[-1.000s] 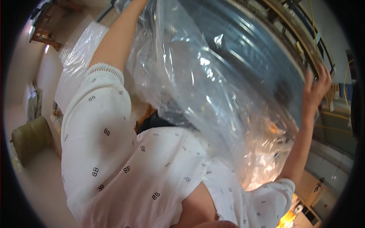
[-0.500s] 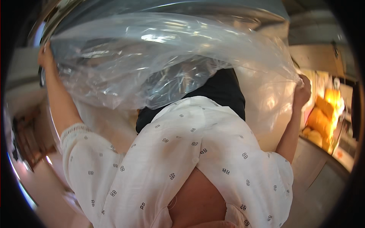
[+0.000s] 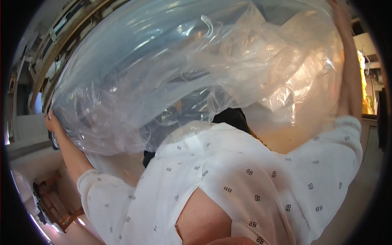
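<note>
A large sheet of clear plastic film [image 3: 163, 77] billows out in front of me, wrinkled and shiny, stretched between my raised arms. Whether it is a single sheet or a bag, I cannot tell. At the far left, my left hand [image 3: 51, 121] is closed on the film's edge. My right hand [image 3: 339, 14] is lifted high at the upper right, closed on the opposite edge; the top of the picture cuts off part of it. Loose folds hang down to my waist, over dark trousers [image 3: 232, 119].
Wooden beams or shelving [image 3: 67, 34] run along the upper left. A brown wooden piece of furniture [image 3: 55, 200] stands at the lower left. Bright yellow items [image 3: 368, 102] show beyond my right arm. Much of the area ahead is visible only through the film.
My right hand has swung upward and forward, lifting its side of the film. My left hand appears lower in the picture. The film has ballooned wider, and the view has shifted.
</note>
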Motion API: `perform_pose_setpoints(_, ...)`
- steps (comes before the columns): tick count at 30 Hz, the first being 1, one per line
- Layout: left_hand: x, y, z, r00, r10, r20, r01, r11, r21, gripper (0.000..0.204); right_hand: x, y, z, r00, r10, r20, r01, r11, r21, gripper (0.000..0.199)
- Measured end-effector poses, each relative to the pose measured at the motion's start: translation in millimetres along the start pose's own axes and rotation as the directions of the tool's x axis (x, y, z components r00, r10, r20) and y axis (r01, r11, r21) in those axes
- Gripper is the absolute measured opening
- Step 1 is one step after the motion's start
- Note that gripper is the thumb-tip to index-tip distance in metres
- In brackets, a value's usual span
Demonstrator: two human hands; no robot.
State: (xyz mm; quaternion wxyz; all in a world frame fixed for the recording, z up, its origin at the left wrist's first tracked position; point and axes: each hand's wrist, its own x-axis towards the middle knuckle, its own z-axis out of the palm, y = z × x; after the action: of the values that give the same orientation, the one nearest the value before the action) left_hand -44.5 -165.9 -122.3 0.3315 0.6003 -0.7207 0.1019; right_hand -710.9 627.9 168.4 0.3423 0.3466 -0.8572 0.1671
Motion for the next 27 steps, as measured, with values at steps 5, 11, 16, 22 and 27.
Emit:
perform_pose_setpoints(5, -3.7, 10.6, -8.8, 0.998, -0.046, 0.034, 0.048, 0.996, -0.070, 0.052, -100.5, -104.1, 108.5, 0.937, -0.268, 0.223, 0.044, 0.726, 0.687, 0.032)
perform_pose_setpoints(11, -6.4, 16.5, -20.6, 0.992, 0.038, 0.118, -0.024, 0.993, -0.115, 0.048, -292.5, 5.7, 182.0, 0.356, 0.382, 0.853, -0.100, 0.923, -0.372, 0.063)
perform_pose_setpoints(16, -8.3, 16.1, -31.9, 0.995, 0.001, 0.100, 0.003, 0.999, -0.044, 0.049, -303.4, 36.3, 153.0, 0.336, 0.329, 0.883, -0.613, 0.788, -0.060, 0.048)
perform_pose_setpoints(22, -9.4, 15.1, -34.0, 0.997, -0.050, 0.059, 0.052, 0.998, -0.028, 0.052, -218.3, -37.1, 162.0, 0.824, 0.421, 0.378, -0.560, 0.510, 0.653, 0.039)
perform_pose_setpoints(27, -9.1, 3.8, -33.3, 0.996, -0.059, 0.069, 0.062, 0.997, -0.049, 0.054, -224.9, -103.8, 200.1, 0.967, -0.108, 0.231, 0.001, 0.907, 0.422, 0.043)
